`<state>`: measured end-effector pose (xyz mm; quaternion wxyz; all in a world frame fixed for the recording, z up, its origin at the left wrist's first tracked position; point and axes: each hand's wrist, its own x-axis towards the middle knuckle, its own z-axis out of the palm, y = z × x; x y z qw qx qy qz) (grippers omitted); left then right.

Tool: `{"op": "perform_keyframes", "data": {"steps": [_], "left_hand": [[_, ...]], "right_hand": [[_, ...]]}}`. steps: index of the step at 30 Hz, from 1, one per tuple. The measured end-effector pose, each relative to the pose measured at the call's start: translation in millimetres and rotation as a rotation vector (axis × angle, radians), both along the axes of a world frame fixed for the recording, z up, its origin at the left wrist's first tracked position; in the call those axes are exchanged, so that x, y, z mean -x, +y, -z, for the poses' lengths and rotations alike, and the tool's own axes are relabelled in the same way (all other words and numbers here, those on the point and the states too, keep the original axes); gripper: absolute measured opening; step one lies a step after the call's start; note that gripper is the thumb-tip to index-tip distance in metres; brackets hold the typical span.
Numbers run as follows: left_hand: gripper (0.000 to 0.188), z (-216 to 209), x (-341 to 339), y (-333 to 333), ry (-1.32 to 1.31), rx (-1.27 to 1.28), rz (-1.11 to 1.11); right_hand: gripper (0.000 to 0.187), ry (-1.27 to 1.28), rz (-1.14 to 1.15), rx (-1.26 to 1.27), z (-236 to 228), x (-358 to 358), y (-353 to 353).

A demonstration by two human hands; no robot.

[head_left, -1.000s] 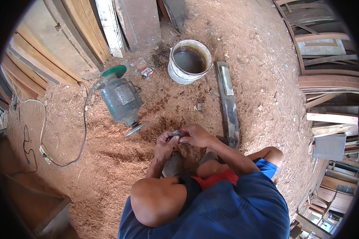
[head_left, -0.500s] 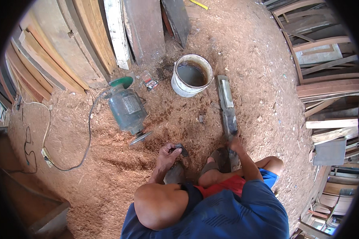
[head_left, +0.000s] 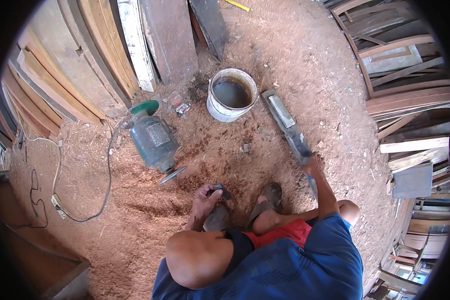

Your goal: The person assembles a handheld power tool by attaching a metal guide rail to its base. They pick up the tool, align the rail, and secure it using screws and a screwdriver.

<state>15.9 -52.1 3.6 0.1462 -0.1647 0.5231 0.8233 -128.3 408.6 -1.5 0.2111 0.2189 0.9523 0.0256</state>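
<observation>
Board is where I'd focus: it lies at a slant on the shavings, right of the feet, with a pale flat block on its far end. Right hand is on the near part, but I can't tell if the fingers actually close round the edge or just press on top. Left hand has the small dark piece pinched between thumb and fingers, just above the near shoe.

If you're steadying or turning that board, I'd grip both edges, keep it low and go slow, since the pale block could slide if it's loose. Keep the dark piece well clear meanwhile.

As for clutter, the bucket of murky liquid sits near the far end, so mind that side. Sandalled foot is close to the near end too. Grinder is off left, its black cord curving to the power strip, both well apart from the board
</observation>
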Motion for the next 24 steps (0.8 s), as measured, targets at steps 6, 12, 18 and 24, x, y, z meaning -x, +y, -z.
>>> {"op": "perform_keyframes", "data": {"steps": [6,12,18,24], "left_hand": [[0.007,24.1,-5.8,6.3,0.050,0.015,0.000],[0.008,14.8,-9.0,6.4,0.029,-0.041,-0.052],[0.007,23.0,-10.4,1.2,0.034,-0.035,-0.031],[0.003,17.0,-15.2,-6.9,-0.010,-0.024,-0.024]], "right_hand": [[0.101,0.010,0.000,0.187,-20.8,6.8,10.0],[0.090,0.170,-0.165,0.057,-68.3,37.1,38.7],[0.080,-0.095,-0.221,0.129,-180.5,51.9,-24.4],[0.080,-0.237,-0.240,0.185,-149.9,14.4,-33.5]]}}
